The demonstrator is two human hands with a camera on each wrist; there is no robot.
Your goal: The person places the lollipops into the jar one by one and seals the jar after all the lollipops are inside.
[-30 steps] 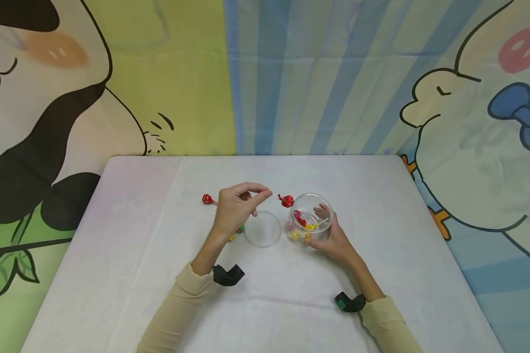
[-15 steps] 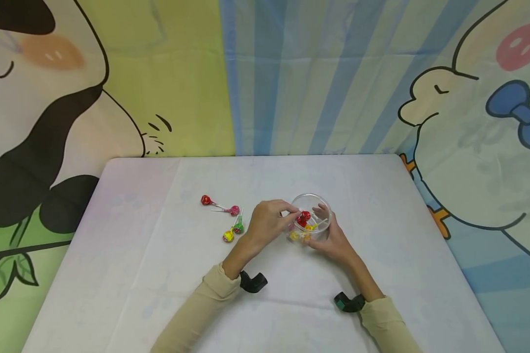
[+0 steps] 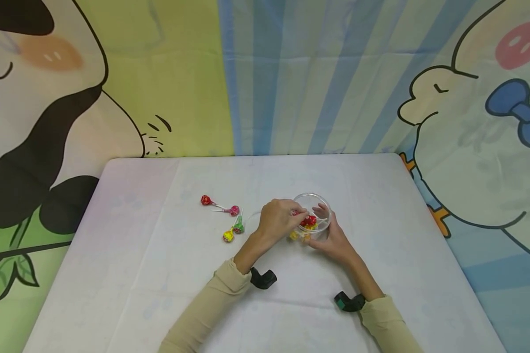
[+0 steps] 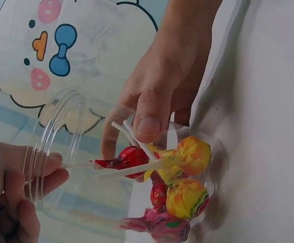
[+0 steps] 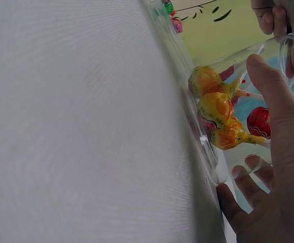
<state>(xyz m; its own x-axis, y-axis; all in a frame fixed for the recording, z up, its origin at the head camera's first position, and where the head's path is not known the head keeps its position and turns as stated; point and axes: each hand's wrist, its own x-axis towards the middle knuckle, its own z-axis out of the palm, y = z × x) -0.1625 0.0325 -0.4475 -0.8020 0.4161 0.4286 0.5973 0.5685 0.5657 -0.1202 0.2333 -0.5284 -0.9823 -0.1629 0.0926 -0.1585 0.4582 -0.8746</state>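
Observation:
A clear plastic jar (image 3: 311, 197) stands on the table, with my right hand (image 3: 331, 242) gripping its side. Several wrapped lollipops fill its bottom, among them yellow lollipops (image 4: 187, 197) and a pink lollipop (image 4: 170, 228). My left hand (image 3: 277, 218) is at the jar's mouth, fingertips inside the rim. In the left wrist view, the thumb and fingers of that hand pinch the white stick of a red lollipop (image 4: 133, 161), whose head hangs inside the jar. The right wrist view shows the right thumb lying along the jar wall.
Left of the jar lie a red lollipop (image 3: 206, 200), a pink lollipop (image 3: 234, 210), a green lollipop (image 3: 238, 227) and a yellow lollipop (image 3: 228, 236). A clear round lid (image 3: 251, 215) lies partly hidden behind the left hand. Printed cloth hangs behind the white table (image 3: 137, 255).
My left hand has moved right, bringing the red lollipop from outside the jar's rim down into it. The loose lollipops on the left have come into fuller view. My right hand stays around the jar.

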